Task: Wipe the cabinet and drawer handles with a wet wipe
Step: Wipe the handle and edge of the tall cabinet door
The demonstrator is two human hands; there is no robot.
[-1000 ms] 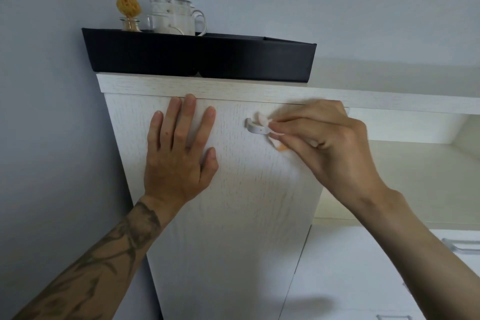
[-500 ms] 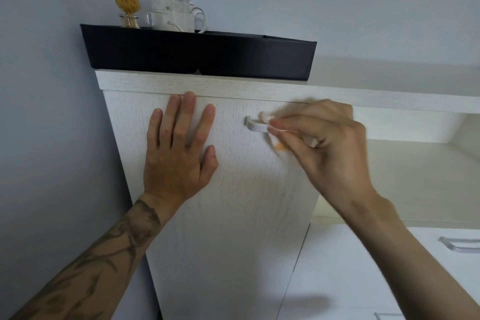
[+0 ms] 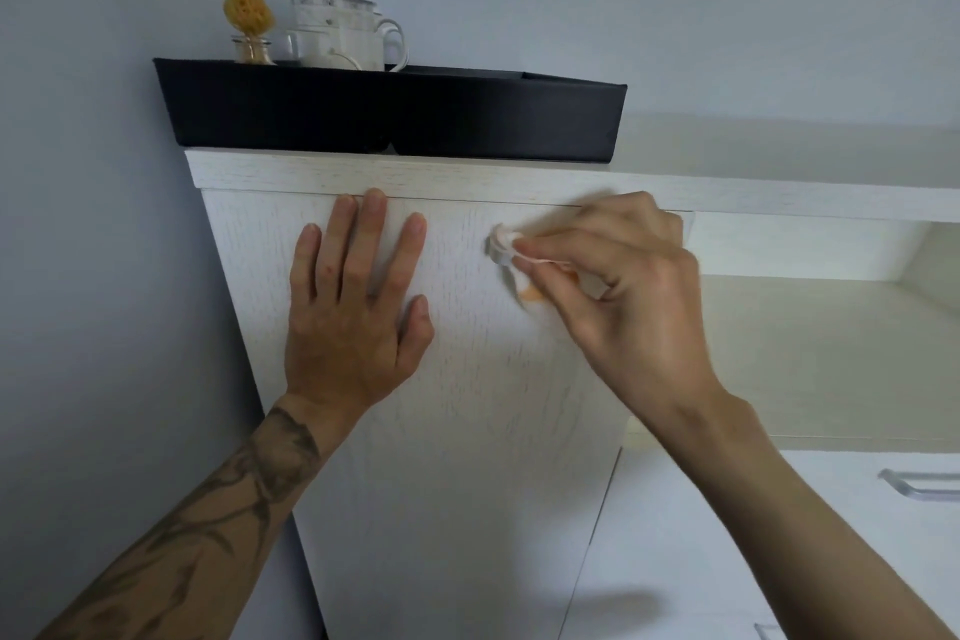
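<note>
A tall white wood-grain cabinet door (image 3: 441, 431) fills the middle of the view. Its small silver handle (image 3: 494, 252) sits near the top edge, mostly covered. My right hand (image 3: 623, 296) pinches a crumpled white wet wipe (image 3: 511, 244) with an orange patch and presses it onto the left end of that handle. My left hand (image 3: 353, 307) lies flat on the door to the left of the handle, fingers spread and pointing up. A second silver drawer handle (image 3: 919, 486) shows at the lower right.
A black tray (image 3: 395, 114) stands on the cabinet top, holding a white lidded mug (image 3: 348, 34) and a reed diffuser (image 3: 249, 10). An open shelf recess (image 3: 810, 353) lies right of the door. A grey wall runs along the left side.
My right hand has slid the wipe leftward along the handle, now covering its left end. The left hand has stayed flat on the door.
</note>
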